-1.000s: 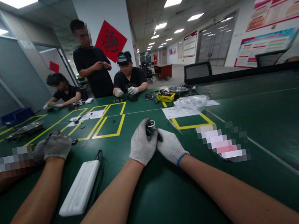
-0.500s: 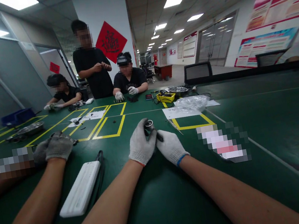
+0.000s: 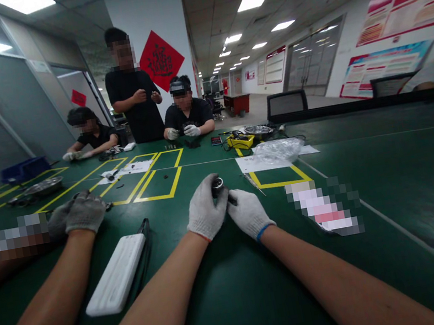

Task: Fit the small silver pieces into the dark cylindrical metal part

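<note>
Just hands [image 3: 225,210] around metal cylinder [image 3: 217,185]

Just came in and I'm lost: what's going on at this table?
The person wearing the camera has both gloved hands together on the green table. The left hand grips a small round metal part, and the right hand is pressed against its side. A co-worker's gloved hand rests at the left, beside a white flat case. Three more people work at the far end.
</note>
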`<state>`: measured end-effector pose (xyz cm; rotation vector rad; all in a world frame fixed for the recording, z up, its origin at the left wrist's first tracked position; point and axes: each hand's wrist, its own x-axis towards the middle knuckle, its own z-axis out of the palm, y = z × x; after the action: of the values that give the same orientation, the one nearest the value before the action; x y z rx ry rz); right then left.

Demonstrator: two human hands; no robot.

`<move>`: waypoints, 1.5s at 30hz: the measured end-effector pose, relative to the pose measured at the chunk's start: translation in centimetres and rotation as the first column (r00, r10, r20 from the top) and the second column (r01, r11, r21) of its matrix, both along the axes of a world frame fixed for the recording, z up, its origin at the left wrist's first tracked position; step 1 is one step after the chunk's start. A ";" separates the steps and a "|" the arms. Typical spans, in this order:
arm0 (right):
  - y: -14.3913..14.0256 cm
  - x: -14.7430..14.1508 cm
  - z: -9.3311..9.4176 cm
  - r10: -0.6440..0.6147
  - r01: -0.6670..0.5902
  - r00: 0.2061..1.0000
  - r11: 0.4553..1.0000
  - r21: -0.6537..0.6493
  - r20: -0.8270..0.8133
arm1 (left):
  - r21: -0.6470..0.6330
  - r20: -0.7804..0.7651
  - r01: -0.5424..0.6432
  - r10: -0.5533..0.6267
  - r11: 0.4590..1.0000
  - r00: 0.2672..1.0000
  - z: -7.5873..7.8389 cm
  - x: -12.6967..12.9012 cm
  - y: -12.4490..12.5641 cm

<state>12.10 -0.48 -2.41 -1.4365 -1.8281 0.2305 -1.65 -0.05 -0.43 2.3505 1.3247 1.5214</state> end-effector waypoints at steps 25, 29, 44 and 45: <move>0.1 0.0 -0.1 -0.025 0.025 1.000 1.000 -0.004 0.006 | -0.017 -0.007 0.035 -0.035 0.999 0.999 0.2 0.4 0.0; 0.1 0.0 0.0 -0.025 0.025 1.000 1.000 0.002 -0.006 | -0.030 -0.010 0.032 -0.032 0.999 0.999 0.2 0.4 0.0; 0.0 0.0 0.1 -0.020 0.020 0.999 1.000 -0.008 -0.038 | -0.039 -0.023 0.015 -0.016 0.999 1.000 0.2 0.4 0.1; 0.0 0.0 0.1 -0.018 0.018 0.999 1.000 -0.007 -0.035 | -0.040 -0.023 0.015 -0.016 0.999 1.000 0.2 0.4 0.1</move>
<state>12.10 -0.47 -2.28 -1.4445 -1.7868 0.2519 -1.22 0.03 -0.24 2.3557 1.3259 1.4537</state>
